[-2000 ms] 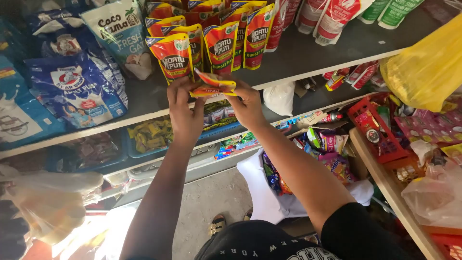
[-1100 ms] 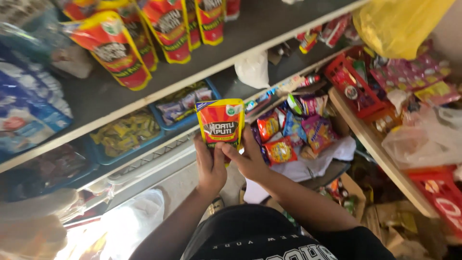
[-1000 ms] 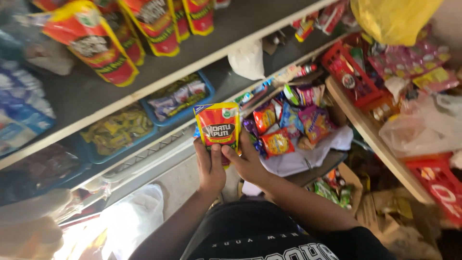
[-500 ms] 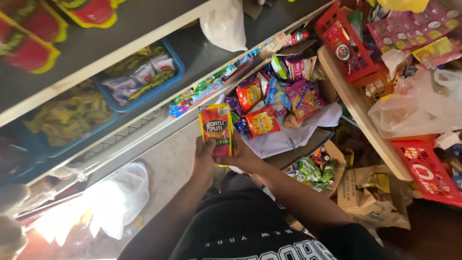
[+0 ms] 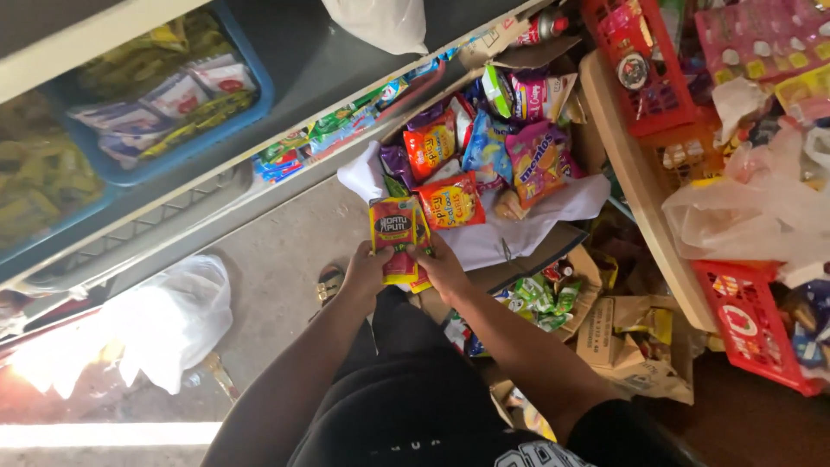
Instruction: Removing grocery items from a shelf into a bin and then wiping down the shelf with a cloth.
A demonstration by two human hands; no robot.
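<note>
Lowered since the earlier frames from the upper shelf level down to waist height, now hanging over the floor: red-and-yellow snack packets, at least two, a second one peeking out at 4 o'clock behind the front one. Being pinched along the lower left edge by the left hand, fingers curled closed round the stack; being gripped at the lower right by the right hand, also closed on the packets. Lying just at 1 o'clock: a heap of bright candy bags on white paper, well over six. Sitting at 10 o'clock: one blue tray of sachets. Slumping at 8 o'clock: one white plastic bag. Standing at 3 o'clock: two red baskets.
</note>
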